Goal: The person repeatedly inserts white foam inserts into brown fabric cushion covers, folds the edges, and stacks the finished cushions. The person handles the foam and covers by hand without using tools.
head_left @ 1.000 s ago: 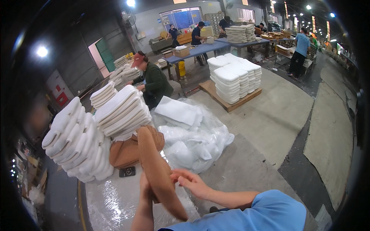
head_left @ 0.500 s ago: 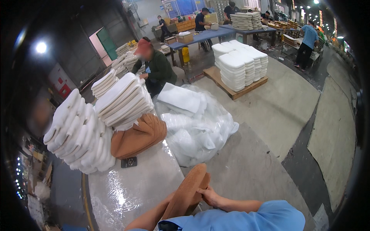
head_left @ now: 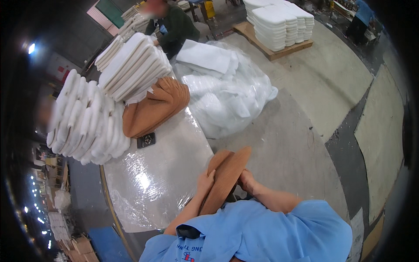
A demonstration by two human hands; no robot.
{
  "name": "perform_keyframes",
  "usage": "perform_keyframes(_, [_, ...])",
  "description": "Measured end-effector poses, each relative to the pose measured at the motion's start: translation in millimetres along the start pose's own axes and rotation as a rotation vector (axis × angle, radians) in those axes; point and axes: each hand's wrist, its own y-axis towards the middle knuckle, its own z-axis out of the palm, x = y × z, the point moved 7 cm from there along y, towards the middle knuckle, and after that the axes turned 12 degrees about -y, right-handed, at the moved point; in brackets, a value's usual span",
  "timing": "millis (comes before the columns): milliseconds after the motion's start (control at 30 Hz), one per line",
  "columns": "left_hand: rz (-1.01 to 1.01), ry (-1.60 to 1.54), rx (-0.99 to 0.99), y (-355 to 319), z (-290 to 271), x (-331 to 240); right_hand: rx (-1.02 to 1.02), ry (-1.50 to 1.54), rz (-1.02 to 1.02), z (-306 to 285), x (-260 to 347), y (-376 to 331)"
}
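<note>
Shirt: blue shirt point(head_left: 262, 231), right at the bottom, closest to us. It belongs to the person w/ the camera.
Left hand: left hand point(head_left: 205, 181) is closed on the left side of the brown cover, fingers wrapped on its edge.
Right hand: right hand point(head_left: 247, 180) is pressed on the right side of the same cover, closed on it too, thumb side hidden behind the cloth.
Held thing: brown cover point(head_left: 224, 179), flat & long w/ a round top. It's up in front of the chest, tilted, top end pointing away to the right, just past the table edge.
Table: table point(head_left: 161, 174) w/ shiny clear plastic over it, just left of the hands. Light glints off it.
Small thing: little dark square thing point(head_left: 146, 140) lies on the table, near the brown pile.
Brown pile: pile of brown covers point(head_left: 155, 109) at the far end of the table, leaning over.
White stacks: white foam pads point(head_left: 87, 120) stand on edge in a row at left; more white pads point(head_left: 133, 65) lean on top of the brown pile.
Bag: big clear bag of white stuff point(head_left: 227, 91) on the floor, right of the table.
Other person: person in a dark green top point(head_left: 172, 28) works behind the stacks.
Far back: pallet w/ white stacks point(head_left: 279, 26); another person in blue point(head_left: 360, 17) well off at the top right.
</note>
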Motion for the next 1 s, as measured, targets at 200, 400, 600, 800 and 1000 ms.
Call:
perform_keyframes(200, [-0.13,-0.106,0.079,4.3,-11.2,22.3,-0.056,0.049,-0.066,18.2,0.7,-11.5])
perform_keyframes(400, [-0.123,0.021,0.204,61.7,-5.4,0.4,-0.083,0.292,0.094,12.4,-3.3,26.1])
perform_keyframes(600, [0.055,0.5,0.006,80.7,33.5,-49.8,0.239,0.475,-0.288,8.5,-5.9,74.0])
perform_keyframes(800, [0.209,0.333,-0.277,73.6,36.3,-15.2,0.048,0.225,-0.123,20.7,-42.7,106.8])
perform_keyframes(1000, [0.244,0.386,-0.251,79.5,51.5,-17.1,-0.125,-0.015,-0.01,34.1,-50.4,118.6])
